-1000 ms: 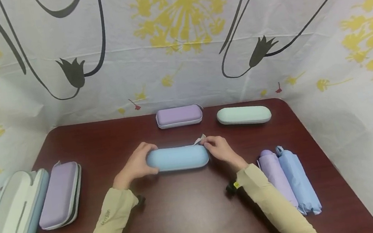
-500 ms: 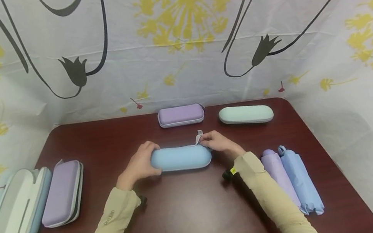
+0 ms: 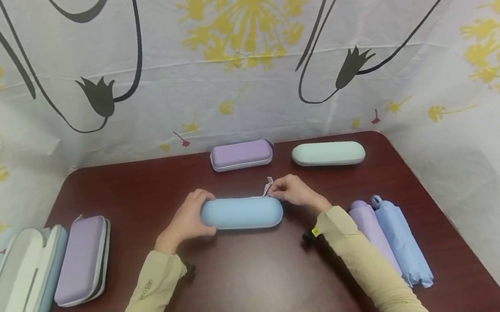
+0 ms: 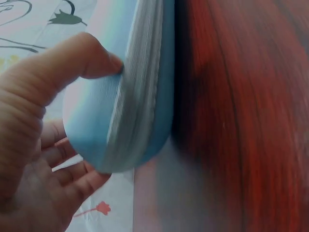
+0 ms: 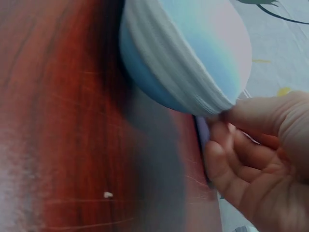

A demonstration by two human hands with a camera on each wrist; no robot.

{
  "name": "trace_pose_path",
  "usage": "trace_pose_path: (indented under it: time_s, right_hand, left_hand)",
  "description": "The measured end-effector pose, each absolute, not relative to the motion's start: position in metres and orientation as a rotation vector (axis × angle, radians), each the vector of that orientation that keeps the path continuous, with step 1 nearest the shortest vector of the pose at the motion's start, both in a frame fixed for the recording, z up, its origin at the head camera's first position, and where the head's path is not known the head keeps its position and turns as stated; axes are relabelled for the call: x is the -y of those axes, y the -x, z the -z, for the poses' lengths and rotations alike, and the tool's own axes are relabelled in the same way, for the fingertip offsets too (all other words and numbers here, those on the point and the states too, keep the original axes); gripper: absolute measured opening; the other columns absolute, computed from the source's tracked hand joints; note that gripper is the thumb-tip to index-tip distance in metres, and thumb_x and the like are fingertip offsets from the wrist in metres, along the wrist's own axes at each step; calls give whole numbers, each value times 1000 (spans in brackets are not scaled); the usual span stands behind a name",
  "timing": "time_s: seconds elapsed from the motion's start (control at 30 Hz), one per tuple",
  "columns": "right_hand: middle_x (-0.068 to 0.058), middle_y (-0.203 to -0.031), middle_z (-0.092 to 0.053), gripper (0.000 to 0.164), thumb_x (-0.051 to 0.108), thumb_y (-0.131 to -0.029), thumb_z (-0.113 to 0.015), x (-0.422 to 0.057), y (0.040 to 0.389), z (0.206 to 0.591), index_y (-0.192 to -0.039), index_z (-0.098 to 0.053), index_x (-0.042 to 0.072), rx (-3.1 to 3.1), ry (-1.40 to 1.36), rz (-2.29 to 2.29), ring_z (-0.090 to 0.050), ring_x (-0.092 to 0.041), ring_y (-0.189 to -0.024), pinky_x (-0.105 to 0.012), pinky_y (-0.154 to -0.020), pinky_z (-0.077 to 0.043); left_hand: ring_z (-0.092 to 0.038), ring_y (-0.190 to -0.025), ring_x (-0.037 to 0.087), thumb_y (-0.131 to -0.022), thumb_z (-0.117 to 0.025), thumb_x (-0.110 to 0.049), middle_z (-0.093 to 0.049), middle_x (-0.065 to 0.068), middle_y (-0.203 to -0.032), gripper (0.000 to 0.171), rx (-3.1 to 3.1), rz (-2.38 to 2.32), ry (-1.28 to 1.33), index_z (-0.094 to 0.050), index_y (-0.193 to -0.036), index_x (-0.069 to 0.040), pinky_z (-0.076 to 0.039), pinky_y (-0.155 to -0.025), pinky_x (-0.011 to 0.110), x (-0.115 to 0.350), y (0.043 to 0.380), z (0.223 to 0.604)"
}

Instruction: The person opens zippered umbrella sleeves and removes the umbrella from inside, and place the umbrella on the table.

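A light blue zippered hard case lies lengthwise across the middle of the table. At its left end my left hand grips it, thumb on the near side and fingers round the far side. The left wrist view shows that thumb pressing beside the grey zipper band. My right hand is at the far right corner, thumb and forefinger pinched together at the zipper. The zipper pull between them is hidden. A pale strap loop sticks up next to those fingertips. The case looks closed along its visible near side.
Behind stand a purple case and a mint case. At the left are an open blue case with a pale lining and another purple case. A folded purple umbrella and a blue one lie right, beside my forearm.
The pale strap loop, low against my right fingers a second ago, now stands more upright to their left. The blue case has turned slightly, its right end nearer. My left hand keeps its grip.
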State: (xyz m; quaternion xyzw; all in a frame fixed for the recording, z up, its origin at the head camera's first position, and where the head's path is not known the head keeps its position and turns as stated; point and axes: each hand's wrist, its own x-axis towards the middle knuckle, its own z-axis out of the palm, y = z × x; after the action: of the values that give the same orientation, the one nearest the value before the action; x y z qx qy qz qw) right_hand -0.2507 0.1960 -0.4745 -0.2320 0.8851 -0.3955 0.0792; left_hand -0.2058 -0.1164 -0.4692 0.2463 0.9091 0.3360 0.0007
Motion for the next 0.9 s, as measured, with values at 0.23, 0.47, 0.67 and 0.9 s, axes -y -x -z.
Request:
trace_pose_path:
  time_s: [0.23, 0.47, 0.67, 0.9]
  right_hand:
    - [-4, -77, -68, 5, 3, -83, -66, -195, 246, 476, -81, -70, 1, -2824, 800, 1140, -59, -15, -76, -31, -72, -48]
    - [-2, -74, -67, 4, 2, -81, -66, -200, 235, 477, -80, -69, 4, -2938, 734, 1053, -58, -15, -71, -33, -70, -48]
    - [-2, -75, -66, 5, 1, -82, -65, -207, 224, 477, -81, -70, 4, -2955, 651, 1018, -57, -15, -72, -35, -70, -49]
    - [-4, -75, -66, 5, 0, -81, -65, -207, 218, 477, -80, -68, 4, -2972, 627, 1014, -59, -16, -72, -35, -69, -49]
  left_hand:
    - [-44, -107, 24, -58, -81, -18, -51, 7, -116, 65, -2809, -1136, -820, -53, -115, -6, -42, -90, 46, 125, 207, 482]
    - [-46, -105, 25, -56, -83, -15, -53, 7, -114, 65, -2814, -1243, -831, -53, -113, -6, -43, -87, 48, 128, 206, 488]
    - [-47, -103, 25, -56, -83, -15, -53, 8, -112, 65, -2818, -1216, -845, -54, -113, -5, -43, -87, 46, 127, 209, 487]
    - [-47, -102, 24, -56, -84, -18, -54, 7, -111, 66, -2832, -1202, -828, -54, -113, -6, -44, -87, 47, 127, 209, 488]
